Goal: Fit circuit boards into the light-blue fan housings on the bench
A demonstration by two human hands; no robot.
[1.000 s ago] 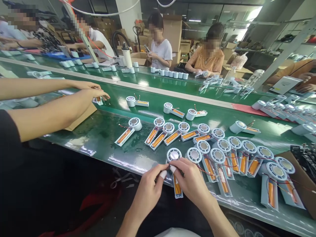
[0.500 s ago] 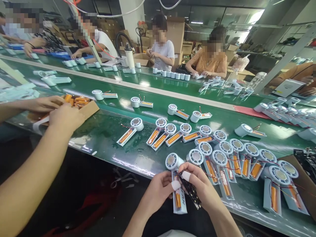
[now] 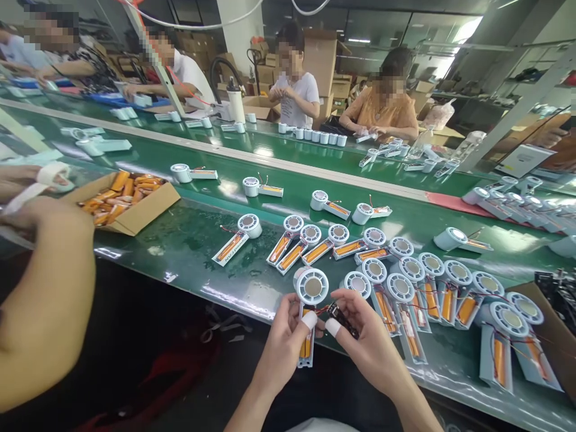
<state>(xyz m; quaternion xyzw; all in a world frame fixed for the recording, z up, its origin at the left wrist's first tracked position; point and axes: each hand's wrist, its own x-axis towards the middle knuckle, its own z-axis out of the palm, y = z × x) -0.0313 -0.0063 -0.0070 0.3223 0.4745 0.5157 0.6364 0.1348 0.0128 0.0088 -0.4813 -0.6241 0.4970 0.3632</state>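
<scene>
Between the fingers of my left hand is a pale blue handheld fan, its round head up and its handle lying open with an orange battery inside. My right hand pinches a small black circuit board just to the right of that handle. Thin red wires run from the fan toward the board. White wraps cover both of my thumbs. Close to my right hand, several similar open fans lie on the bench with orange batteries in their handles.
A co-worker's arm reaches in at left, holding a white strip beside a cardboard box of orange batteries. Fans lie along the green conveyor belt. A box of black boards stands at right. People sit across the belt.
The fan in my left hand has tilted so its round face turns toward me. My right hand and the board have drawn slightly apart from it. The co-worker's hands moved left from the battery box.
</scene>
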